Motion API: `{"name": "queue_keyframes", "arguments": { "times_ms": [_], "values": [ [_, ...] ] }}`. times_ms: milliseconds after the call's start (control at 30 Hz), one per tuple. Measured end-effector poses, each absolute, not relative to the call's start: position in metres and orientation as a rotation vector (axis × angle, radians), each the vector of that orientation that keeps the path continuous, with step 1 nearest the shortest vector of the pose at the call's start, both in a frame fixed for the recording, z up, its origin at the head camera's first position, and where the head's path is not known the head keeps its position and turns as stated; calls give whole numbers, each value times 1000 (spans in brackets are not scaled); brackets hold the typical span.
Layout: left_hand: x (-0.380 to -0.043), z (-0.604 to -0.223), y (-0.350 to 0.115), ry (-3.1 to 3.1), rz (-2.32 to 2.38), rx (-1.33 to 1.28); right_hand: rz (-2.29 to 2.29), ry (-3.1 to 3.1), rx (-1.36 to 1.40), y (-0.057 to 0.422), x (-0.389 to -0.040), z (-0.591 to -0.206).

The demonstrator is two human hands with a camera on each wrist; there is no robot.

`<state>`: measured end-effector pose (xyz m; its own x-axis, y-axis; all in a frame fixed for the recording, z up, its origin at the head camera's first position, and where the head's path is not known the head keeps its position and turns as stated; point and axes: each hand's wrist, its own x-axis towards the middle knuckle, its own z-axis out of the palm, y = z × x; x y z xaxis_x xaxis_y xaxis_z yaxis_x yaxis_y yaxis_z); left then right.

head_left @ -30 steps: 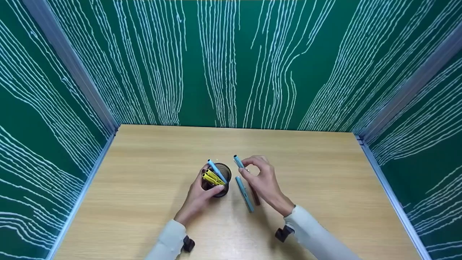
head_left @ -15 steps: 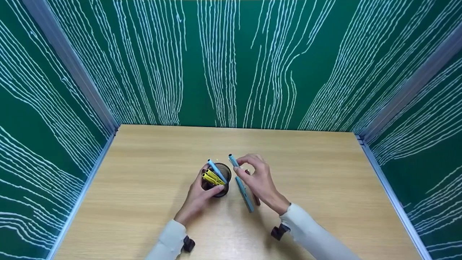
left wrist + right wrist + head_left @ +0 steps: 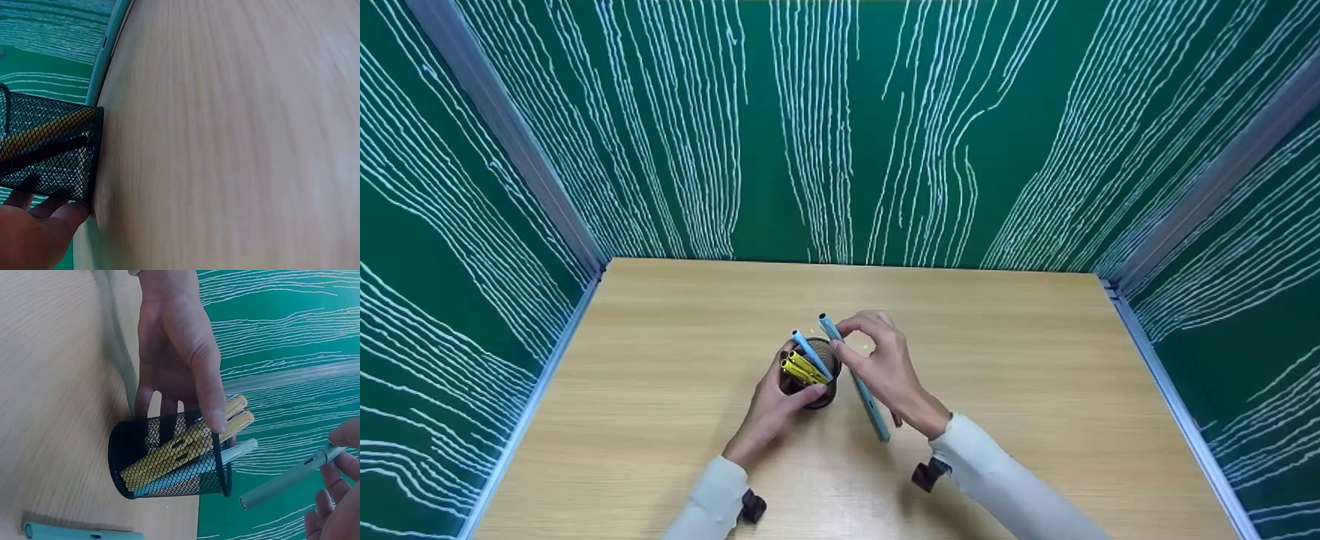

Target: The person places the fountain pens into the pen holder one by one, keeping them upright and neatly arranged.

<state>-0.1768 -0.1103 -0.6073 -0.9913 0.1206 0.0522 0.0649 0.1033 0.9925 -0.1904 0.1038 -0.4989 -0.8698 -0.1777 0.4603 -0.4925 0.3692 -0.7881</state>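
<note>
My left hand (image 3: 769, 412) grips a black mesh pen holder (image 3: 130, 453) standing upright on the table, the thumb over its rim. Yellow pens (image 3: 802, 369) and a light blue pen (image 3: 811, 354) lean inside it. With thumb and fingertips, my right hand (image 3: 883, 364) pinches a teal-blue pen (image 3: 281, 481) by one end. That pen's other end points toward the holder's mouth, apart from the rim in the right wrist view. Another teal pen (image 3: 871, 409) lies on the table under the right hand. Beside it a reddish-brown pen (image 3: 897, 420) is mostly hidden by that hand.
The wooden table (image 3: 697, 300) spreads around both hands. Green walls with white wavy lines (image 3: 817, 150) close it off at the back and sides, with metal posts (image 3: 521, 142) at the corners.
My right hand has moved left with the teal-blue pen, closer to the pen holder, and now covers more of the reddish-brown pen. The left hand has stayed on the holder.
</note>
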Motion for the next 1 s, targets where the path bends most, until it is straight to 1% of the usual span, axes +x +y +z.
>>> {"name": "queue_keyframes", "arguments": {
  "times_ms": [300, 700, 767, 933, 1000],
  "values": [
    [-177, -608, -113, 2293, 2081, 214, 1508, -2349, 607, 97, -193, -497],
    [-177, -609, -113, 2306, 2045, 150, 1537, -2370, 603, 87, -193, -499],
    [-175, -604, -112, 2304, 2048, 145, 1542, -2366, 614, 85, -193, -500],
    [-175, -602, -111, 2296, 2055, 170, 1552, -2328, 652, 80, -195, -502],
    [-177, -607, -111, 2287, 2067, 187, 1554, -2310, 670, 78, -196, -503]
  ]
}}
